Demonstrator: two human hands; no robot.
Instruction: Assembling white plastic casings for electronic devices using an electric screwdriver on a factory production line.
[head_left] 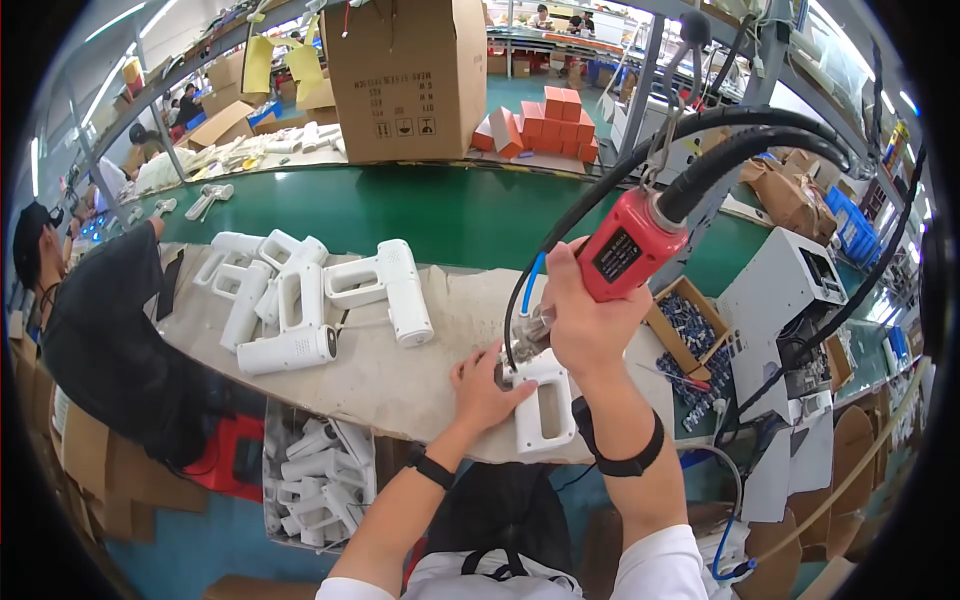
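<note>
The right hand is clenched around a bulky red power tool with a dark label, which tilts down and left. The left hand grasps the left part of a white plastic housing with a looped handle, its thumb on the near side. That housing lies on a worn tan work surface, directly in front of the person's body, with its loop toward them. The tool's lower end reaches the housing's far end; whether they touch is hidden.

Taking the housing as the clock's centre, with twelve pointing away from the person: a thick black hose rises from the tool toward one o'clock. At ten, several similar white pistol-shaped housings lie clustered. At two is an open cardboard tray of small dark-blue parts, with more loose parts beside it, and beyond them a pale grey boxy machine. At eight, below the surface, a pale bin is filled with white housings.

Farther out, a glossy green counter crosses at twelve, bearing stacked orange boxes and, at eleven, a tall brown carton. At nine sits a co-worker in dark clothing.
</note>
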